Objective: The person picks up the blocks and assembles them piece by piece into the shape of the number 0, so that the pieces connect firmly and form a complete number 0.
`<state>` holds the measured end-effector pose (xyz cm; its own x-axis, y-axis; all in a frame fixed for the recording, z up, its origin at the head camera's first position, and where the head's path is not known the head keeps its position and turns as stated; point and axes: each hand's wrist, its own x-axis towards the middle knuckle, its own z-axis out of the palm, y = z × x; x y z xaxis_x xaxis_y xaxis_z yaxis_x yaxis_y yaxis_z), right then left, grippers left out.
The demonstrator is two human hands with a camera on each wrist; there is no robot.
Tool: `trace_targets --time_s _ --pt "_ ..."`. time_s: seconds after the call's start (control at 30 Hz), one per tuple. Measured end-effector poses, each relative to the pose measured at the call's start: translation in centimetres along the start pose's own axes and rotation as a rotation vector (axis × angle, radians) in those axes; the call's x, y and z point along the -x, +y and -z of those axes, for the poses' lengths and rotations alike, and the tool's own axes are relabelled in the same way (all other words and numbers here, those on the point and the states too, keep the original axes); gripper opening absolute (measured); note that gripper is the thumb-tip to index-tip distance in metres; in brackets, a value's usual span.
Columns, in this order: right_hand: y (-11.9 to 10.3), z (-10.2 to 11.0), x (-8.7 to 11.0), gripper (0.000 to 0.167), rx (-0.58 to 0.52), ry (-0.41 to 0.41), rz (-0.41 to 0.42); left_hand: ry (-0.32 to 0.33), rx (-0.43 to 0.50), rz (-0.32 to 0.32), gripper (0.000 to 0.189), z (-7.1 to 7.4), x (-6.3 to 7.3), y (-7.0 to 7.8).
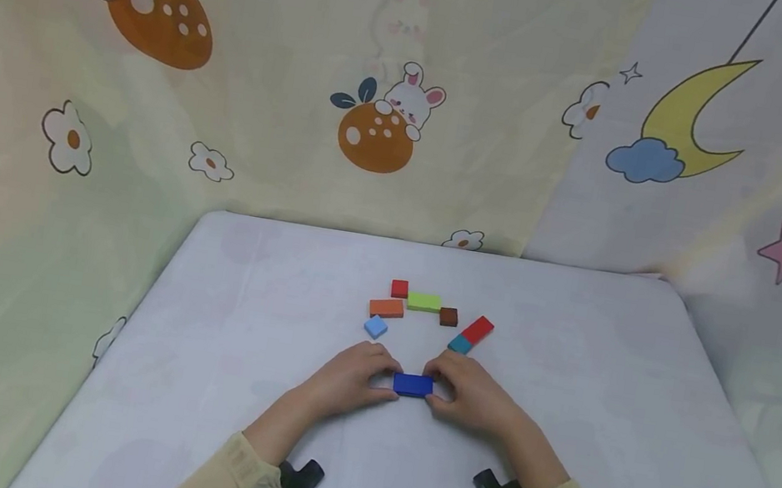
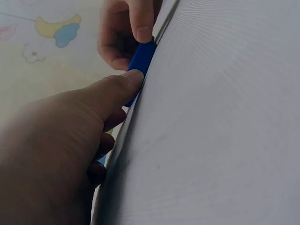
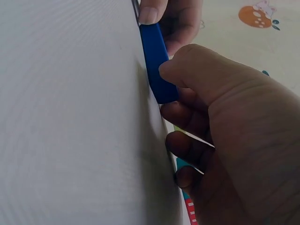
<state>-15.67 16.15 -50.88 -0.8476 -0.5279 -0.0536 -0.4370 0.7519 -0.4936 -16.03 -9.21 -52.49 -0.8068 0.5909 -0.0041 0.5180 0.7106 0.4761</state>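
A dark blue rectangular block lies on the white table between both hands. My left hand pinches its left end with thumb and fingers. At its right end, my right hand grips it the same way. In the left wrist view the left thumb presses on the blue block, and the other hand's fingers are at the far end. The right wrist view shows the right thumb against the blue block near its close end. Beyond the hands, several coloured blocks form a loose arc.
The arc holds a light blue block, an orange one, a small red one, a green one, a brown one, a longer red one and a teal one. A patterned curtain surrounds the table.
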Motion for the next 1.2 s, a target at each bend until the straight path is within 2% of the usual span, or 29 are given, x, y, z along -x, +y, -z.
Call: trace_targets --time_s 0.17,0.33,0.43,0.7,1.03,1.2 --pt "0.2 0.7 0.2 0.032 -0.051 -0.002 -0.042 0.009 -0.012 -0.024 0.038 -0.1 0.0 -0.1" --pt "1.5 2.1 0.1 0.03 -0.074 0.17 -0.165 0.019 -0.008 -0.028 0.039 -0.1 0.0 -0.1" --pt "2.4 2.5 -0.3 0.031 -0.052 0.229 -0.232 0.019 -0.004 -0.021 0.038 -0.1 0.1 -0.1" --pt "3.4 2.1 -0.8 0.038 -0.033 0.203 -0.31 0.008 0.018 -0.003 0.039 -0.3 0.1 -0.1" --pt "3.0 1.4 -1.2 0.042 -0.031 0.22 -0.349 0.027 0.016 -0.02 0.039 -0.5 0.1 -0.5" --pt "2.9 1.4 -1.1 0.043 -0.058 0.227 -0.336 0.035 0.004 -0.031 0.039 -0.7 0.0 -0.7"
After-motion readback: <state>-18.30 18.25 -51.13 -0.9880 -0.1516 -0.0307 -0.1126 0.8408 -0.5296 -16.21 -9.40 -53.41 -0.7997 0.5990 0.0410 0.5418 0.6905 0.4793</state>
